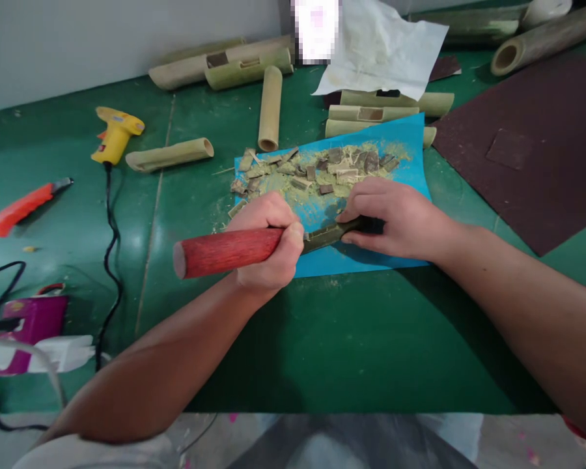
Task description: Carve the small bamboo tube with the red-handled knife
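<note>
My left hand is closed around a red wooden-handled tool, whose thick round handle sticks out to the left. The tool's working end is mostly hidden by my fingers, so I cannot tell its kind. Just right of that fist lies a dark green bamboo piece with a notched upper edge. My right hand pinches its far end between thumb and fingers. Both hands are over a blue sheet strewn with bamboo chips and pale sawdust.
Left on the green table are a yellow glue gun, a red-handled utility knife and a purple box among cables. Cut bamboo tubes lie behind the sheet, near white paper. A brown sheet is at right.
</note>
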Motion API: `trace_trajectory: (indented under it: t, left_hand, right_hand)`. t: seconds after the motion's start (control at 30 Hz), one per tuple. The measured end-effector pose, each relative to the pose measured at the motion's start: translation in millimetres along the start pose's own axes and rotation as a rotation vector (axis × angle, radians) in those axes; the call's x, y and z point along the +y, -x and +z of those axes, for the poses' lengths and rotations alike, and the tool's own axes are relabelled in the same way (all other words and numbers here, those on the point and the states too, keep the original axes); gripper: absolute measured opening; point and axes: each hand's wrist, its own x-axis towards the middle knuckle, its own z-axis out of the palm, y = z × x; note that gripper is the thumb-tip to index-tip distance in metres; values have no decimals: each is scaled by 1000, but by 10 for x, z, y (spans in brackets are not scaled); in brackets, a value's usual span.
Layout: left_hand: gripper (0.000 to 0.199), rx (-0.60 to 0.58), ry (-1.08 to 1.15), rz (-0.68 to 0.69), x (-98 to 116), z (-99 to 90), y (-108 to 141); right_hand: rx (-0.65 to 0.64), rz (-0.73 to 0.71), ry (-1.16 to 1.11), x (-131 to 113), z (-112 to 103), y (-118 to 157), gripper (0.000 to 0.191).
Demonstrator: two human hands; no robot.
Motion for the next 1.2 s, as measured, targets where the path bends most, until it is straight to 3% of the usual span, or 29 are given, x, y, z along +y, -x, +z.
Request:
trace_trajectory:
  t: [0.23, 0.47, 0.73, 1.03, 1.2]
  left_hand:
    - [24, 37, 37, 45, -34, 33, -17]
    - [31, -129, 9, -9, 36, 31, -61]
    - [29, -235, -2, -3, 78, -11, -80]
    - [28, -280, 17, 32, 97, -21, -95]
    - [17, -274, -21, -35, 112, -19, -79]
  right_hand:
    - [-7, -3, -5, -8, -5, 2, 13]
    - [-5, 16, -24, 1, 5, 15, 11]
    - [-7, 20, -30, -8, 9, 17, 13]
    - [12, 3, -48, 0, 10, 21, 11]
    - [5, 18, -48, -11, 6, 20, 11]
